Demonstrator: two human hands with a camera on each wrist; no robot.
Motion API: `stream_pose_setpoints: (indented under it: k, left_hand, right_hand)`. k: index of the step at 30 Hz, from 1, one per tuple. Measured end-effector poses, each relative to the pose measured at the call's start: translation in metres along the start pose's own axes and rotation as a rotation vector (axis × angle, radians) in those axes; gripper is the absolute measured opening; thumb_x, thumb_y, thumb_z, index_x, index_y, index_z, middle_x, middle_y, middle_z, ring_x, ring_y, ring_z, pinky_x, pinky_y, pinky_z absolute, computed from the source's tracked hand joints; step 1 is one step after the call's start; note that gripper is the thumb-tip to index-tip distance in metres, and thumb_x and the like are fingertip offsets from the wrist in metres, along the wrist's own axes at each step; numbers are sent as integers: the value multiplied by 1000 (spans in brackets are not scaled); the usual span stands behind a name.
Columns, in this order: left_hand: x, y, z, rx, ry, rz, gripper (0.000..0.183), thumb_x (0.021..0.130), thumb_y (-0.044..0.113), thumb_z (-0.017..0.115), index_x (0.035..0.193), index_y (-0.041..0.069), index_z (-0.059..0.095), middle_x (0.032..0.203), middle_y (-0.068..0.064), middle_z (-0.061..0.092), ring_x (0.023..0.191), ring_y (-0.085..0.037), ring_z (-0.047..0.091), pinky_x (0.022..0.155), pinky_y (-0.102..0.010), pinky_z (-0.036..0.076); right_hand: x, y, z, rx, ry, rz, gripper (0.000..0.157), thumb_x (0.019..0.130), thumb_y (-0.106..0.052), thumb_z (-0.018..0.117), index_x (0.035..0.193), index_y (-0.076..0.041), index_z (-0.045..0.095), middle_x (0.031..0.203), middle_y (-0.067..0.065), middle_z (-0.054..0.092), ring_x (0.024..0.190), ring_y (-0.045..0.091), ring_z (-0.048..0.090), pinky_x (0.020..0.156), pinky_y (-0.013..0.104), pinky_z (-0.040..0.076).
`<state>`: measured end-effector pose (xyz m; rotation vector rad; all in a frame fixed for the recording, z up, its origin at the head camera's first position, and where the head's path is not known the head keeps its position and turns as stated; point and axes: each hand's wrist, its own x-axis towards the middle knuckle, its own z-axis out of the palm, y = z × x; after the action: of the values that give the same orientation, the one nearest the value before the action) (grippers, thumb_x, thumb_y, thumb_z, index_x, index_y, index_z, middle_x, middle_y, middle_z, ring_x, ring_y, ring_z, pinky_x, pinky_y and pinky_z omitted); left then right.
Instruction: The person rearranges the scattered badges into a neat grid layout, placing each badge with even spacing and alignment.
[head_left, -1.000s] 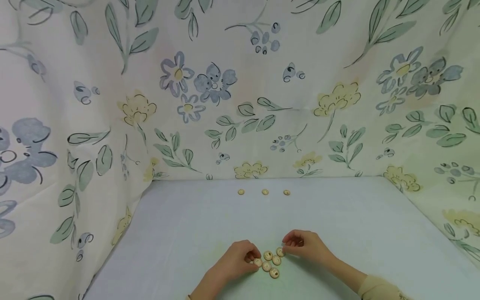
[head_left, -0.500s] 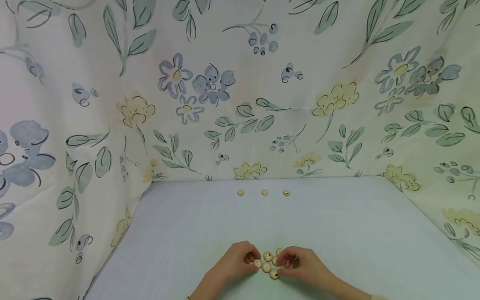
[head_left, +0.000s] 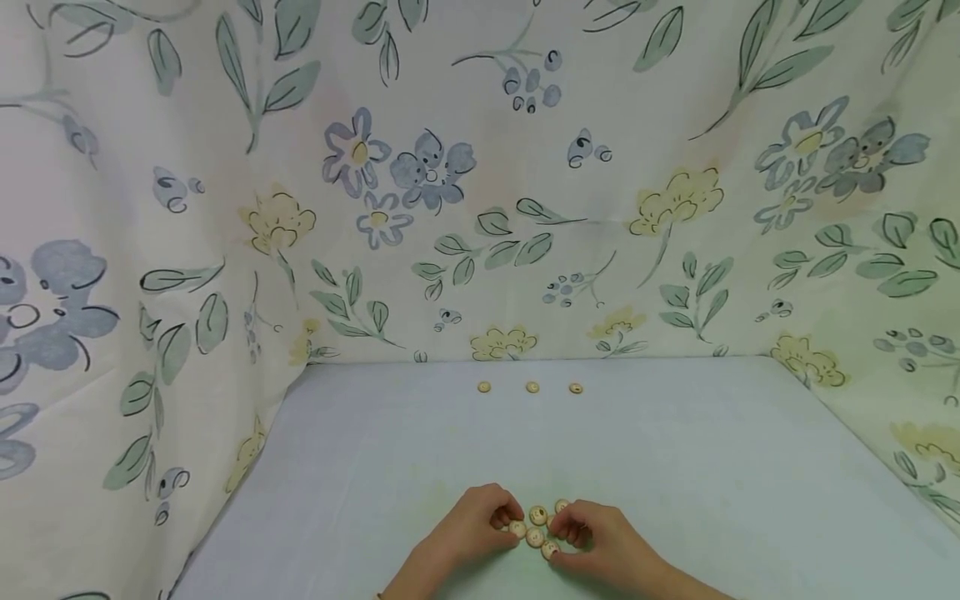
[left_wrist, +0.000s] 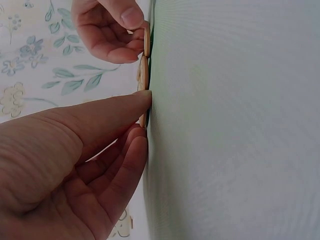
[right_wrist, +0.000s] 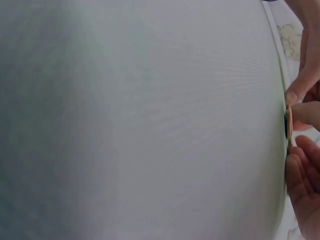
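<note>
Several round, light wooden discs with small dark marks lie in a tight cluster on the pale cloth near the front. My left hand (head_left: 480, 527) pinches the leftmost disc (head_left: 517, 529) between thumb and fingertips at its edges. At the cluster's right side my right hand (head_left: 603, 542) is curled, its thumb at the frontmost disc (head_left: 550, 549) and its fingertips at a partly hidden disc behind it. Between the hands sit a middle disc (head_left: 535, 537) and a rear disc (head_left: 537, 515). Another disc (head_left: 562, 506) shows just past the right fingers. The left wrist view has the discs edge-on, flat on the cloth.
Three similar discs lie in a spaced row far back: a left one (head_left: 484, 387), a centre one (head_left: 532, 387) and a right one (head_left: 575, 388). A floral curtain (head_left: 450, 275) encloses the back and sides of the pale cloth-covered table (head_left: 375, 450).
The right hand has moved from the rear right disc toward the front and left, onto the frontmost disc. My left hand keeps its hold on the leftmost disc.
</note>
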<state>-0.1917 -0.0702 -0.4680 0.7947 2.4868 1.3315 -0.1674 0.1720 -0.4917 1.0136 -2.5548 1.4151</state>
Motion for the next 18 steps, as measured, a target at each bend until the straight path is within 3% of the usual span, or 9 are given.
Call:
stream_pose_setpoints:
  k: [11, 18]
  left_hand:
    - [-1, 1, 0, -14, 2, -5, 19, 74, -2, 80, 88, 7, 69, 80, 6, 57, 72, -4, 53, 66, -18, 46]
    - [0, 2, -1, -13, -3, -12, 20, 75, -1, 80, 88, 8, 69, 80, 6, 57, 71, -4, 52, 66, -19, 46]
  right_hand:
    - [1, -3, 1, -17, -16, -78, 21, 81, -15, 80, 96, -17, 65, 83, -7, 61, 72, 5, 56, 62, 20, 49]
    - [0, -2, 1, -11, -36, -74, 19, 82, -16, 79, 96, -16, 65, 84, -9, 60, 73, 3, 55, 62, 21, 50]
